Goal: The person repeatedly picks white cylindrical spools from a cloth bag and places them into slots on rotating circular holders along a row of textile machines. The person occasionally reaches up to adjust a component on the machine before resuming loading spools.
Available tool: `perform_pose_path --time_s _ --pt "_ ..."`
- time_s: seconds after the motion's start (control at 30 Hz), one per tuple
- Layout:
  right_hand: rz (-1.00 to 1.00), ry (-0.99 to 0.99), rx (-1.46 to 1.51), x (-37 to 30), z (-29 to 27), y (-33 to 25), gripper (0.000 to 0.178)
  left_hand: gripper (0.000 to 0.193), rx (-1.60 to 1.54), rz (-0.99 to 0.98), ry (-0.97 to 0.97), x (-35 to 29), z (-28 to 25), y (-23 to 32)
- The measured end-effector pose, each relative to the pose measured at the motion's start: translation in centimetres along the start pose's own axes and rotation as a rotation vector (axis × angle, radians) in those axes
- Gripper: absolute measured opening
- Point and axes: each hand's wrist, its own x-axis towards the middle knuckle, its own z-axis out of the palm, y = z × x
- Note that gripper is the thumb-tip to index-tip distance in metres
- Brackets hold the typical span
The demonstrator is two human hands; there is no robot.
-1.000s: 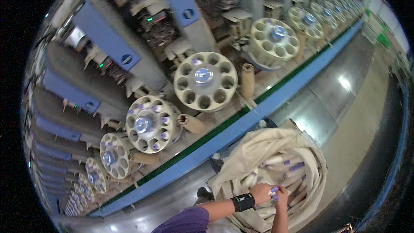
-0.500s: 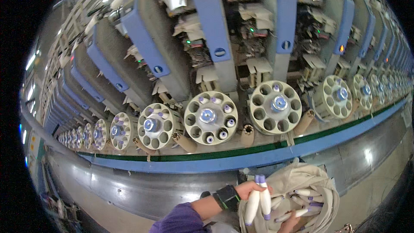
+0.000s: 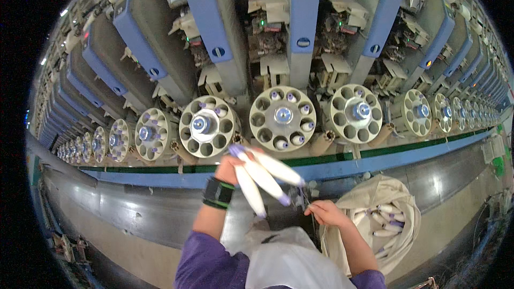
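My left hand [image 3: 228, 169], with a dark band on its wrist, is closed round the purple ends of three white yarn bobbins [image 3: 261, 177]. They fan out downward to the right, in front of the machine. My right hand [image 3: 327, 214] is pinched just beyond their lower tips, beside a small greyish piece [image 3: 301, 199]; what its fingers hold is too small to tell. Below and right of it, a beige cloth sack [image 3: 350, 197] stands open with several more bobbins [image 3: 386, 217] inside. Above the held bobbins sits a round magazine [image 3: 271, 124] with bobbins in some of its pockets.
A long row of blue and grey winding units [image 3: 303, 16] runs across the back. Similar round magazines [image 3: 188, 128] stand to both sides, with brown tubes [image 3: 323, 143] between them. A blue rail [image 3: 342, 167] and a dark metal surface [image 3: 144, 195] lie in front.
My left hand has lifted from the sack up and left to the magazines, now showing three bobbins rather than two. My right hand has come out of the sack toward them. The view has shifted.
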Motion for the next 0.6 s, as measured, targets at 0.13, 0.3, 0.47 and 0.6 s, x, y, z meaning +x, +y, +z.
perform_pose_path --time_s 0.13,0.3,0.47,0.6 --pt "-0.221 -0.129 0.084 6.4 2.2 -4.9 0.042 0.028 0.059 0.061 -0.169 1.4 -0.3 4.3" --pt "-0.423 0.173 -0.133 10.1 5.3 -9.3 0.027 0.026 -0.147 0.002 -0.062 2.0 -1.5 8.3" --pt "-0.061 -0.011 0.214 6.6 7.4 -6.1 0.028 0.015 -0.067 0.141 0.061 1.3 -3.3 9.5" --pt "-0.167 0.099 0.269 9.7 7.5 -7.0 0.030 0.026 -0.106 0.059 0.025 2.5 -4.3 8.8"
